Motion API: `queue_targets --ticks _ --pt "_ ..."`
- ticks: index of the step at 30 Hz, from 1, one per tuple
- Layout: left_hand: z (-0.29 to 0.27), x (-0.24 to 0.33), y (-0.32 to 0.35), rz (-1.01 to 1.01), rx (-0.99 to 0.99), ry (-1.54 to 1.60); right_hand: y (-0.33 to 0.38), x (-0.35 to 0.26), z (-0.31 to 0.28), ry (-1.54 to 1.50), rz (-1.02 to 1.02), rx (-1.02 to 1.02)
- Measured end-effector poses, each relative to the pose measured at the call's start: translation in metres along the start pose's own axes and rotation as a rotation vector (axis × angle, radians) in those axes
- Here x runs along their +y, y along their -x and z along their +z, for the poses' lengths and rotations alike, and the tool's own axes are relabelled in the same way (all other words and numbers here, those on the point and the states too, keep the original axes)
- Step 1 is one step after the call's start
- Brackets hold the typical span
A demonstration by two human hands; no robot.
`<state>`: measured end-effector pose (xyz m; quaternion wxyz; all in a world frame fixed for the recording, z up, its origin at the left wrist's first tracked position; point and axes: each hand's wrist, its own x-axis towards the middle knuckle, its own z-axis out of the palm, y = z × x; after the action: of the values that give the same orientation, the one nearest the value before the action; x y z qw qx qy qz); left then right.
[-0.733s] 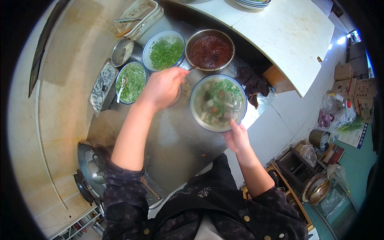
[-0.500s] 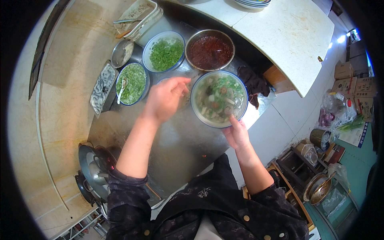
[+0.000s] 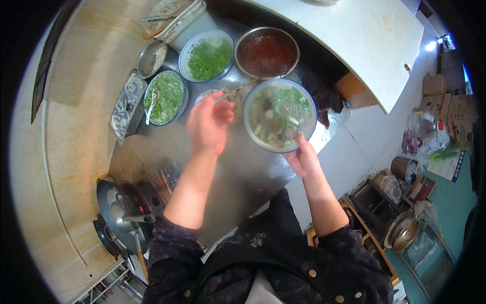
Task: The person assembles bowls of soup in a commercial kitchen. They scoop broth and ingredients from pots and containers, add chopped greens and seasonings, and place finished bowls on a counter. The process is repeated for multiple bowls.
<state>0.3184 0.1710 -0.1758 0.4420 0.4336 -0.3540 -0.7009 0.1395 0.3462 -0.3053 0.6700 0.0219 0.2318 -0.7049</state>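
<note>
My right hand [image 3: 302,157] grips the near rim of a blue-rimmed bowl [image 3: 262,144], thumb over the edge. In it is a cloudy soup with green herbs and pale pieces. My left hand [image 3: 210,124], slightly blurred, has its fingers curled round a thin brown stick-like utensil [image 3: 237,91] that points toward the soup bowl; its kind is unclear. Behind this hand, a smaller bowl [image 3: 201,95] is partly hidden. Farther back stand a steel bowl of dark red sauce [image 3: 267,53] and two bowls of chopped greens [image 3: 208,60], one with a white spoon [image 3: 150,109].
A metal tray [image 3: 121,114] and a small steel bowl [image 3: 152,60] stand along the left wall. Woks and ladles [image 3: 119,213] are at the lower left. A white counter [image 3: 359,45] juts in at upper right; a dark cloth [image 3: 326,96] lies beside the soup bowl.
My left hand has shifted slightly and now shows the stick-like utensil at its fingers. My right hand still holds the soup bowl. The view has shifted, with more of the woks showing.
</note>
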Motion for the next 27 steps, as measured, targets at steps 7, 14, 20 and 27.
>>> queue_targets --ticks 7,14,20,27 --pt "-0.018 0.015 0.083 0.020 -0.206 -0.468 -0.003 0.004 -0.013 -0.051 -0.005 -0.028" --pt "-0.023 -0.003 0.103 0.175 -0.297 -0.776 -0.003 0.008 -0.014 -0.065 -0.030 -0.011" --pt "-0.023 -0.011 0.091 0.494 -0.367 -0.985 -0.001 0.004 0.001 -0.056 -0.050 0.083" --pt "-0.021 -0.020 0.084 0.629 -0.319 -0.964 0.006 0.003 0.008 -0.016 -0.056 0.140"
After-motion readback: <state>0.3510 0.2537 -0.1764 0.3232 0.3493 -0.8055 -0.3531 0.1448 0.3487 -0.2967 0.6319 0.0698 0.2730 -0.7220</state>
